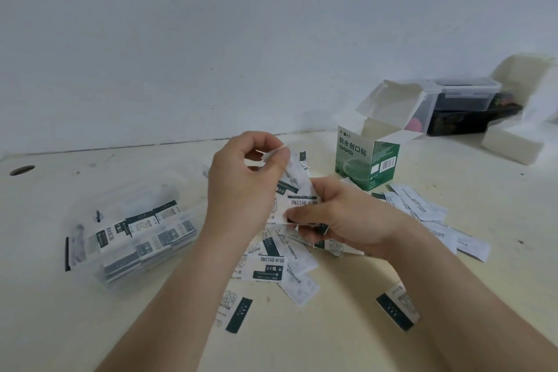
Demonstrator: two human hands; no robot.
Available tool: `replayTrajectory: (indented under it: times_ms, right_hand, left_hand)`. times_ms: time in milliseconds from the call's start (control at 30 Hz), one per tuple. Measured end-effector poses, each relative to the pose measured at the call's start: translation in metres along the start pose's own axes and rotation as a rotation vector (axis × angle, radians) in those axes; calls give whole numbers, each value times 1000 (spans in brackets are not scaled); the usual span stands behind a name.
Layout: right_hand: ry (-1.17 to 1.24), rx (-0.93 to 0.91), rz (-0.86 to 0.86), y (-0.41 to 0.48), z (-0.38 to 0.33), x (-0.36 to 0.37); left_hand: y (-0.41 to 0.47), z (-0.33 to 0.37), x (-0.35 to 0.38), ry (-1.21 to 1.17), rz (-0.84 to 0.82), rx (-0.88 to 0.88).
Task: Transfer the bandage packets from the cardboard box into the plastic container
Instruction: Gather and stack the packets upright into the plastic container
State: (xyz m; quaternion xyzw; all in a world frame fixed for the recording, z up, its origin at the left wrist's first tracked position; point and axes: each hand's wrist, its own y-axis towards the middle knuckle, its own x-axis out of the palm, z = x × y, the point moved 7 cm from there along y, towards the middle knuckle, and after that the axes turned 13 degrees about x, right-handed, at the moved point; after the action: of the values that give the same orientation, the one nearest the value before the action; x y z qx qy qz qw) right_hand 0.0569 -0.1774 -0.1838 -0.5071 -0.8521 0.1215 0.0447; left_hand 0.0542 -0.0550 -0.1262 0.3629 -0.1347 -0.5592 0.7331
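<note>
Midway through the transfer, by our judgement, we held both hands raised above the surface (302, 341), in front of the cardboard box (367, 160) and to its left.

Our right hand (341, 217) curled its fingers round a small stack of bandage packets (290, 204), with the printed faces toward us. We took this grip as a way to square the packets into one bundle so they would go in flat. Our left hand (241, 178) pinched the upper edge of one packet between thumb and forefinger, the other fingers loosely curled. Whether it was lining that packet up with the stack or separating it, we could not tell.

The cardboard box stood upright with its flaps open; its inside was hidden, so any remainder went unrecorded. Loose packets (271, 260) lay overlapping on the surface in front of the box and to its right, some face up, some face down. Spread like this, they were probably easier to gather by the handful.

The plastic container (81, 232) sat well to the left of the box and appeared open at the top. It already held rows of packets lying flat.

Behind the box and to its right, a clear lidded tub (465, 93) rested on a dark case, with white blocks (510, 142) beside it.
</note>
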Motion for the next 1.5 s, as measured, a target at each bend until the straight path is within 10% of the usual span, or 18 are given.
replayTrajectory:
  times_ms: [167,300,433,567,933,1167,1333,1500]
  right_hand:
    - [149,60,31,-1,1,-11]
    - [561,56,98,5,5,-22]
    - [664,34,84,7,7,-22]
    - [586,34,193,9,11,-28]
    - [369,42,138,8,10,-20]
    - [383,65,55,5,9,-20]
    - [371,93,-54,-3,5,-13]
    - [331,135,-94,-6,5,-12]
  left_hand:
    - [2,27,-14,-113,170,257]
    - [-13,54,-5,311,68,794]
    - [-27,15,52,383,-538,607]
    - [-30,12,59,445,-629,579]
    - [-33,10,56,345,-617,497]
    - [-10,18,9,307,-23,407]
    - [-14,-4,25,1,-197,66]
    - [-10,10,18,18,-180,221]
